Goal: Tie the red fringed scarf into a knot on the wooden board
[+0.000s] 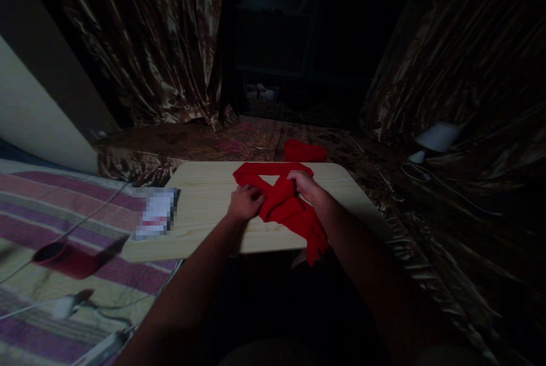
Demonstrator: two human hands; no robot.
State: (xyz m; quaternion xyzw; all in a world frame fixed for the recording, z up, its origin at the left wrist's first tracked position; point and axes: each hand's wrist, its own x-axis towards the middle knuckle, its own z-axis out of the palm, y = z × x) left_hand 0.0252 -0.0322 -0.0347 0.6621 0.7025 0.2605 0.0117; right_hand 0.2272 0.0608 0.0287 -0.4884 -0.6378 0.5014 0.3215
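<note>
Centrally, pale wood-grain tabletop (205,212); red fringed scarf (277,198) laid across it, fringe over near edge. Scarf pinched at right by right fingers (292,177); touched by left fingers (258,194), grip cannot be told. Striped bedding (25,201), lower left. Patterned curtains (179,42) above. Writing blurred out.

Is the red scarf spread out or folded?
Folded over, not spread out: the red scarf loops and crosses itself on the table, its fringe past the edge.
</note>
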